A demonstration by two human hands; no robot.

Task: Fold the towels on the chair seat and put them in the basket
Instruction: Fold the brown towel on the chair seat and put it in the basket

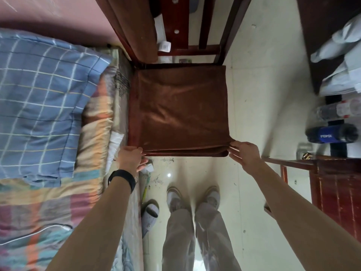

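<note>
A brown towel (180,110) lies spread flat over the chair seat (132,106), folded so its near edge shows doubled layers. My left hand (131,156) pinches the towel's near left corner. My right hand (245,154) pinches its near right corner. Another brown towel (134,26) hangs over the chair back at the top. No basket is in view.
A bed with a blue checked pillow (45,106) and a striped quilt (39,208) runs along the left. A dark wooden cabinet (336,190) stands at the right, with bottles (332,133) beyond it. My feet (192,196) and a grey slipper (149,212) are on the tiled floor.
</note>
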